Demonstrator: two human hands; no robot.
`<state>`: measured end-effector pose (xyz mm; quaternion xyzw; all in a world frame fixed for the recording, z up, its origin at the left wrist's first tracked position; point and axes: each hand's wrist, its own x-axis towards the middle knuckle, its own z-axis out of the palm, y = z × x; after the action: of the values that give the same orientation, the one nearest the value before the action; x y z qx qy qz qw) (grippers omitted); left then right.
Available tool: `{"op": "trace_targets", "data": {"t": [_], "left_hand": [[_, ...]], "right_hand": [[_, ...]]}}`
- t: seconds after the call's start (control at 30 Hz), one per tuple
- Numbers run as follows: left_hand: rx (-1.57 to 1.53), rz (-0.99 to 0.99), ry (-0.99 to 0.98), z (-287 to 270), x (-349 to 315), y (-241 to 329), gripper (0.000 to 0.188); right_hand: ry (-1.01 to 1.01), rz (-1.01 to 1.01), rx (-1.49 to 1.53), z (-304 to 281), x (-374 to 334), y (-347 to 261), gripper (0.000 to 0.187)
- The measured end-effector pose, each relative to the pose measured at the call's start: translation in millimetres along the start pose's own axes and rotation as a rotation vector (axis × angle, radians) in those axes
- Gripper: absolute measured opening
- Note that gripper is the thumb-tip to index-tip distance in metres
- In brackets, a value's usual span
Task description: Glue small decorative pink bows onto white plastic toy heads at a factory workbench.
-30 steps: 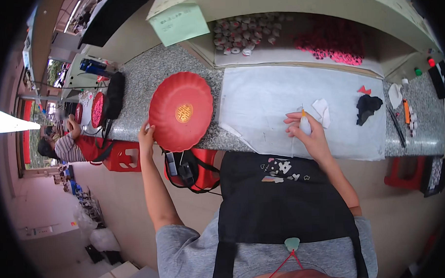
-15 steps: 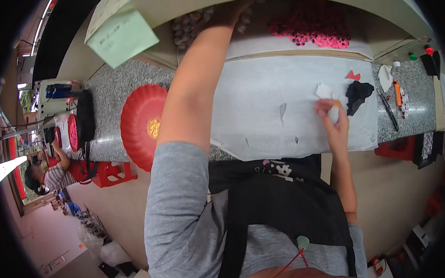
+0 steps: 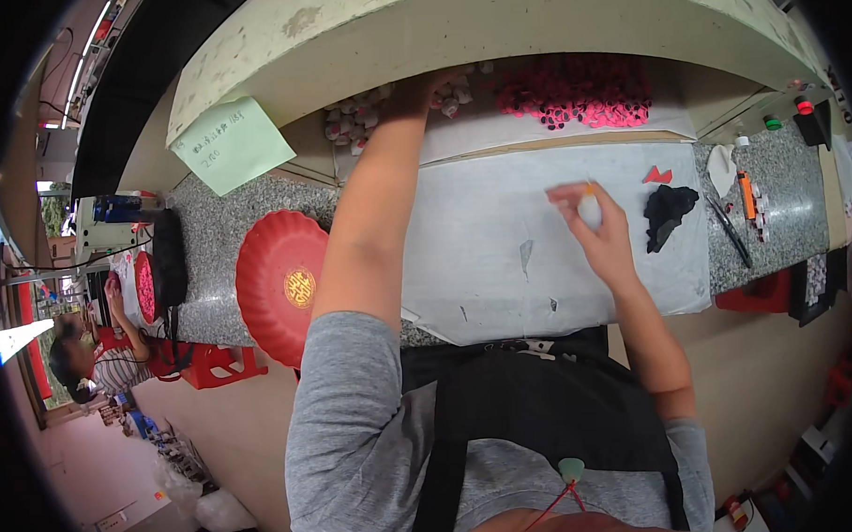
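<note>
My left arm reaches under the overhanging shelf, where my left hand [image 3: 426,86] is among small white rounded pieces with dark marks [image 3: 353,118]. The shelf edge and shadow hide its fingers. Over the white paper sheet [image 3: 473,255], my right hand [image 3: 601,234] is raised with its fingers curled, slightly blurred. A small white rounded piece [image 3: 589,211] sits between its thumb and fingers, and a yellowish band shows at one finger. To the right of that hand lie a crumpled black cloth [image 3: 668,215] and a small red scrap [image 3: 658,175].
Under the shelf [image 3: 493,38] is a heap of pink and black pieces [image 3: 580,96]. A red scalloped plate [image 3: 267,272] stands at left. At right are a black pen-like tool [image 3: 728,232] and an orange-handled tool [image 3: 746,196]. Another person [image 3: 110,357] sits far left.
My right hand has moved left and away from the black cloth. The white piece beside it no longer lies on the paper. My left hand stays under the shelf; the whole view has shifted.
</note>
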<state>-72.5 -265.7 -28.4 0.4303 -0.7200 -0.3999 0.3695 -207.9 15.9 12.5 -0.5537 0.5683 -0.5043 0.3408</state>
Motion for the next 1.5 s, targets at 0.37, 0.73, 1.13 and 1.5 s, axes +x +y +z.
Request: {"op": "trace_targets", "data": {"t": [0.37, 0.73, 1.13, 1.5], "left_hand": [[0.719, 0.524, 0.258, 27, -63, 48, 0.029], [0.677, 0.473, 0.325, 32, -120, 32, 0.026], [0.902, 0.12, 0.506, -19, -148, 30, 0.06], [0.706, 0.18, 0.592, -30, -140, 6, 0.046]], "right_hand": [[0.224, -0.012, -0.485, 29, 111, 38, 0.031], [0.071, -0.547, -0.78, 37, 160, 65, 0.03], [0.016, -0.35, -0.692, 49, 200, 39, 0.029], [-0.041, -0.422, -0.333, 79, 147, 56, 0.034]]}}
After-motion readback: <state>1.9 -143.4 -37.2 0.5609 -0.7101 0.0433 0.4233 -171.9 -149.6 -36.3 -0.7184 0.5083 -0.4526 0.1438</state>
